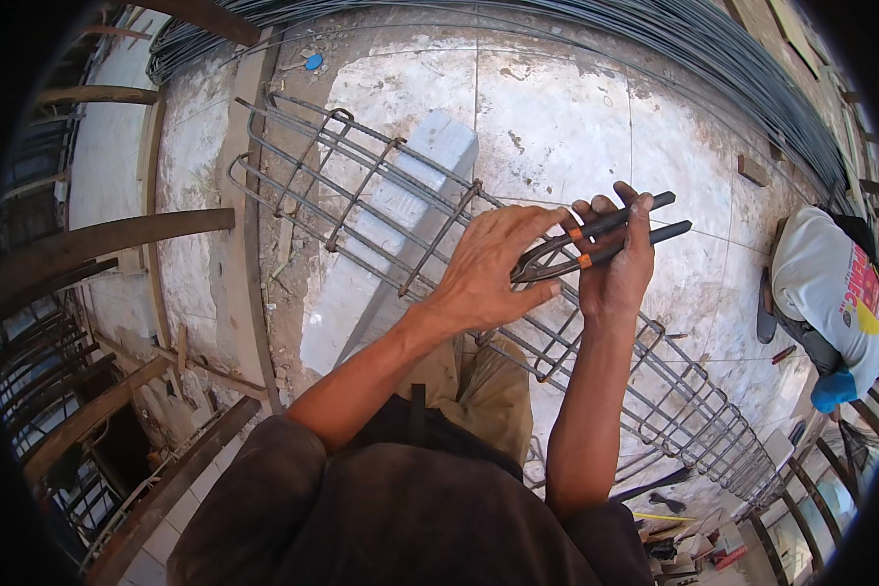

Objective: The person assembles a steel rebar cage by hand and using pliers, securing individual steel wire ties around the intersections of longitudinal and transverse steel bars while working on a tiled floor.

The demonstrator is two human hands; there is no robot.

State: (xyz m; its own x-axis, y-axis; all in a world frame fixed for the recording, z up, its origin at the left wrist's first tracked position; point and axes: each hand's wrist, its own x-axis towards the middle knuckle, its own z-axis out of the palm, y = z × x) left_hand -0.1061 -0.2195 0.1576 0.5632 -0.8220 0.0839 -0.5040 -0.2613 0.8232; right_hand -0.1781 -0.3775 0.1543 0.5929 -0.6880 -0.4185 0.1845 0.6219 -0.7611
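A pair of steel pincers (601, 252) with black handles and orange bands lies in my right hand (617, 259), whose fingers and thumb wrap around the handles. The jaws are beside my left palm, partly covered by it. My left hand (493, 259) spreads its thumb and forefinger on either side of the jaws, over the bars; its other fingers are partly hidden. Beneath both hands runs a long cage of steel reinforcing bars (366, 207) with rectangular stirrups, slanting from upper left to lower right. Any wire at the jaws is too small to make out.
A pale block (430, 146) lies under the cage's left part. Long loose steel bars (693, 59) curve along the far side. At the right a person in a white shirt (830, 273) bends down. Wooden beams (249, 244) stand left; a small brick-like piece (752, 170) lies far right.
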